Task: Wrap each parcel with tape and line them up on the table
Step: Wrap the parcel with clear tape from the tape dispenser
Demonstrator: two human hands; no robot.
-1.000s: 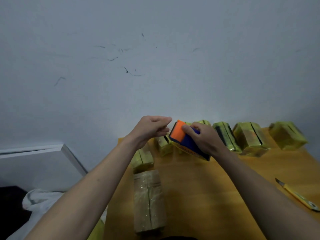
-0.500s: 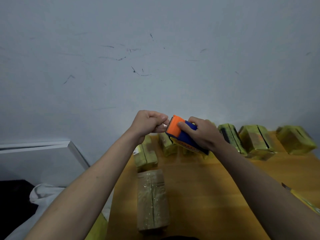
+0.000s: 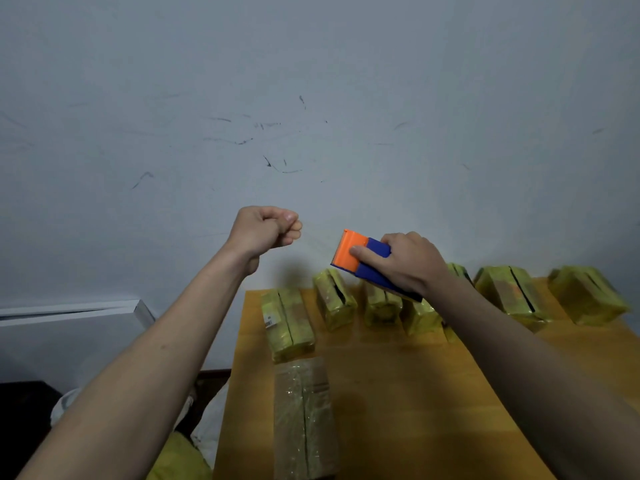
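Right hand (image 3: pixel 412 263) gripped the dispenser (image 3: pixel 363 259) above the yellow parcels (image 3: pixel 334 299) lined on the table (image 3: pixel 398 393), left hand (image 3: pixel 265 230) pinched faint clear tape (image 3: pixel 317 239) stretched between them.

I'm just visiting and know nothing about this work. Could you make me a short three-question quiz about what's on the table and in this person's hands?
1. True or false: the right hand grips the orange-and-blue plastic tape dispenser.
2. What is the left hand pinching? A) a knife B) the end of the clear tape C) a yellow parcel
3. Fill in: the brown paper-wrapped parcel lies on the wooden table, nearer the camera than the row of ____ tape-wrapped parcels.

Key: 1 true; 2 B; 3 yellow.
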